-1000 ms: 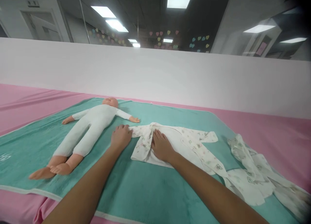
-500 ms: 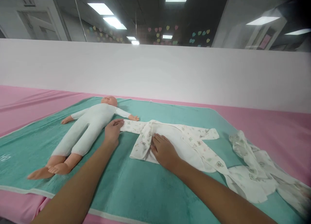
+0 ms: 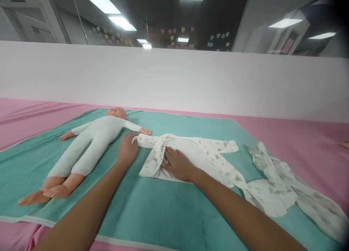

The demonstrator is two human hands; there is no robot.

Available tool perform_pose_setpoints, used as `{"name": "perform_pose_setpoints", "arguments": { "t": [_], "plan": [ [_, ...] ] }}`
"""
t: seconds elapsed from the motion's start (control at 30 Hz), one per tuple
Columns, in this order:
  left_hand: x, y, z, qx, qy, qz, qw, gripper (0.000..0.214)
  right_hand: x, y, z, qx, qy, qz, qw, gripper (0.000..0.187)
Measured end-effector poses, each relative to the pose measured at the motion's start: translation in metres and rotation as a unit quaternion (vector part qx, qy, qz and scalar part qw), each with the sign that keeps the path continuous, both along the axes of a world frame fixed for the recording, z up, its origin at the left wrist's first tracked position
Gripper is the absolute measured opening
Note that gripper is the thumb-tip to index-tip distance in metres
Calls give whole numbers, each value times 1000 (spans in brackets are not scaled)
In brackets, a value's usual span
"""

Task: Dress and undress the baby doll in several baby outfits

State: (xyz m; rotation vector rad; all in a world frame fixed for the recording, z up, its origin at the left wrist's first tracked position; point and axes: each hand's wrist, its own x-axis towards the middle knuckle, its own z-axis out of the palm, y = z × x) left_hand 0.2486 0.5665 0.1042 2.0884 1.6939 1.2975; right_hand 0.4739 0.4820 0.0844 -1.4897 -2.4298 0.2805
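A baby doll in a white bodysuit lies on its back on a teal towel, arms spread. To its right a small white printed baby shirt is laid out flat. My left hand rests on the end of the shirt's left sleeve, close to the doll's hand, fingers together and lying flat. My right hand lies flat and open on the shirt's body, pressing it down beside the folded-over front flap.
A second crumpled printed garment lies at the towel's right edge. The towel covers a pink sheet. A white partition wall runs along the far side. A fingertip of someone else shows at the far right edge.
My left hand slid out along the sleeve toward the doll's hand, drawing the sleeve straight. My right hand stayed pressed on the shirt. The view shifted slightly to the right.
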Motion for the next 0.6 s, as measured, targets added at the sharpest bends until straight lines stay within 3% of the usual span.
{"name": "perform_pose_setpoints", "arguments": {
  "t": [0.1, 0.27, 0.47, 0.6],
  "plan": [
    [18, -13, 0, 10, 54, -29, 998, 26, 4, 12, -4, 10, -11, -4, 1000, 65],
    [40, -24, -6, -129, 179, -53, 974, 33, 3, 39, -12, 54, -18, -28, 998, 56],
    [44, -31, -3, -177, 253, -33, 951, 51, -6, 57, -8, 115, -19, -45, 992, 41],
    [44, -39, 3, -177, 269, -33, 946, 50, -8, 52, -4, 142, -42, -103, 984, 35]
  ]
}}
